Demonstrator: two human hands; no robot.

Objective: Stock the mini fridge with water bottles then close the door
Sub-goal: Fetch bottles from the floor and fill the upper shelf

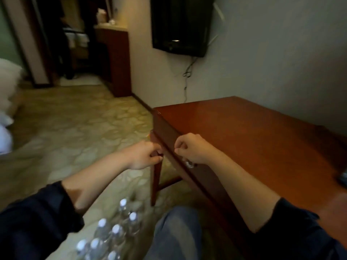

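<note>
1. Both hands reach forward at the centre of the frame, bare forearms coming out of dark sleeves pushed up toward the elbows.
2. Left hand (143, 155) is curled, its fingertips pinched at the front edge of the wooden table (253, 139), just by the top of the table leg (156, 182); whether it grips anything there is too blurred to tell.
3. Right hand (189, 148) is closed into a loose fist, holding nothing visible, resting against the table's front edge just right of the left hand.
4. Just below the right hand, a small metal knob (190, 164) sits on the table's front panel.
5. Water bottles (112, 233) with white caps stand clustered on the patterned floor (78, 124) at the lower centre-left of the frame, between the left sleeve and a knee in blue jeans (176, 233).
6. No mini fridge shows in this view.
7. At the upper centre, a dark television (180, 25) hangs on the wall, with a cable (186, 79) trailing down below it.
8. White bedding (7, 87) shows at the left edge of the frame.
</note>
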